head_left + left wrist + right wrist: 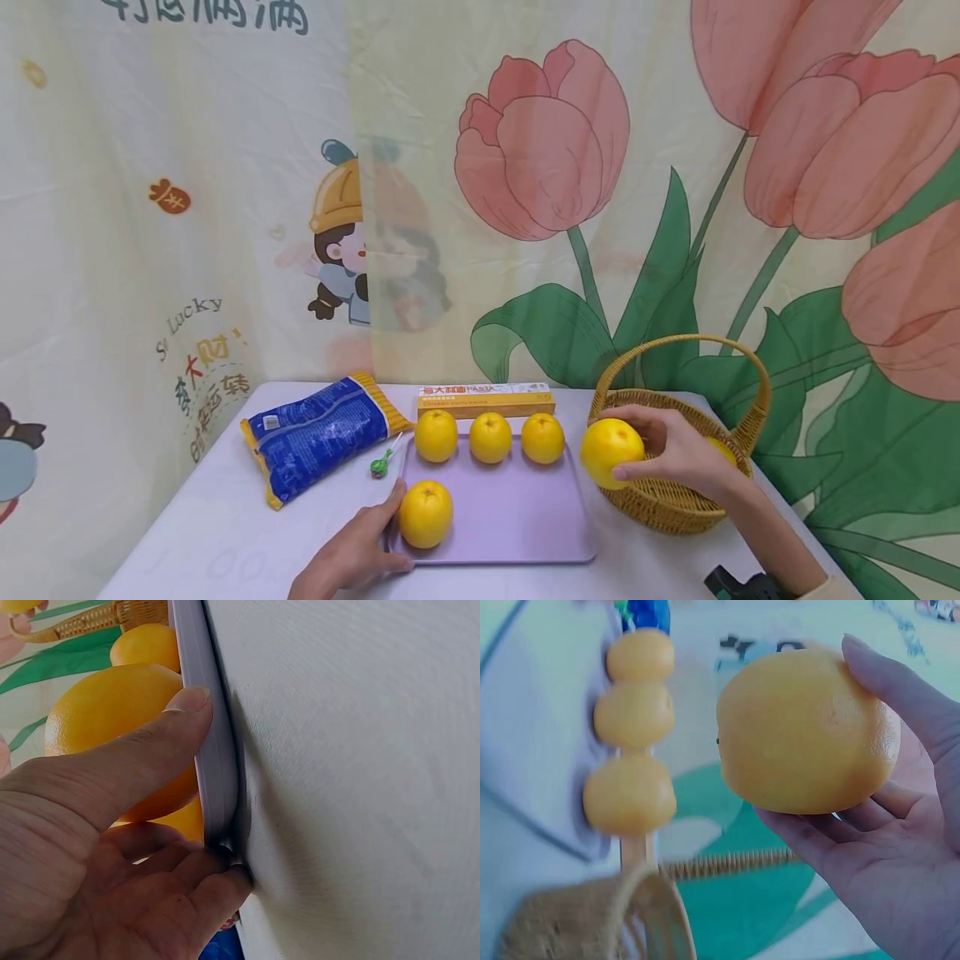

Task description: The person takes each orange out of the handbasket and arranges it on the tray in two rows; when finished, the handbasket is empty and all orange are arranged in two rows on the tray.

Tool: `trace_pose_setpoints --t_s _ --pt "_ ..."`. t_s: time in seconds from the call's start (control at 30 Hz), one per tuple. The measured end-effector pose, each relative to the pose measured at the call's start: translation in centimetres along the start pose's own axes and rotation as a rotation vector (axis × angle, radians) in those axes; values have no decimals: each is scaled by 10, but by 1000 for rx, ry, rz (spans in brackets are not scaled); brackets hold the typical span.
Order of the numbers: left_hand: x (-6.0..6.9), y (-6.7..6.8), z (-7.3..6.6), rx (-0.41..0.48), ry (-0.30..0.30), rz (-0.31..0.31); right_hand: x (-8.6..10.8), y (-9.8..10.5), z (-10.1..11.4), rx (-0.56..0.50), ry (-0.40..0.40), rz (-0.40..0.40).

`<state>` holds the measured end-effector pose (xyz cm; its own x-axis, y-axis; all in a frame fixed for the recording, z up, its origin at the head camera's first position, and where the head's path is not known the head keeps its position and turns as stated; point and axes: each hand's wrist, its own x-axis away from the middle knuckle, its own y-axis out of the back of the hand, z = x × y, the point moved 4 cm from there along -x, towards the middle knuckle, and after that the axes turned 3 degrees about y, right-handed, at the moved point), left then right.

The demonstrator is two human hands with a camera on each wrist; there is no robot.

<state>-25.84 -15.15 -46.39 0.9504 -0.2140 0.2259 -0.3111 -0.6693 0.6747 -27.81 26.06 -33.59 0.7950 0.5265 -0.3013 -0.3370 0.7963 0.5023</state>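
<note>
My right hand (pixel 678 450) holds a yellow orange (pixel 611 452) between thumb and fingers, in the air between the tray and the wicker basket (pixel 663 512). The right wrist view shows that orange (pixel 802 735) clear of everything but the hand. My left hand (pixel 352 543) grips the front left corner of the lilac tray (pixel 517 517); its thumb (pixel 161 742) lies on the rim. Beside that hand, an orange (pixel 426 514) sits in the tray's front left corner. Three more, including a middle orange (pixel 491 437), stand in a row along the back.
Part of another orange (pixel 722 450) shows inside the basket, behind my right wrist. A pasta box (pixel 486 405) lies behind the tray. To the left are a blue and yellow packet (pixel 326 435) and a green lollipop (pixel 379 467). A printed curtain (pixel 405 350) hangs behind the table.
</note>
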Motion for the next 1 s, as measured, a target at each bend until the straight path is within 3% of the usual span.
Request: trace_pose_setpoints --t_s 0.3,0.53,0.77,1.0 --pt "2 1 1 -2 11 -14 -24 -61 2 -161 1 137" --pt "2 -1 -1 5 -16 -17 -39 -100 -4 -181 27 193" --pt "1 -1 -1 1 4 -13 -48 -131 -24 -186 -52 192" --pt "3 0 -1 -2 -5 -14 -52 -146 -43 -207 -101 156"
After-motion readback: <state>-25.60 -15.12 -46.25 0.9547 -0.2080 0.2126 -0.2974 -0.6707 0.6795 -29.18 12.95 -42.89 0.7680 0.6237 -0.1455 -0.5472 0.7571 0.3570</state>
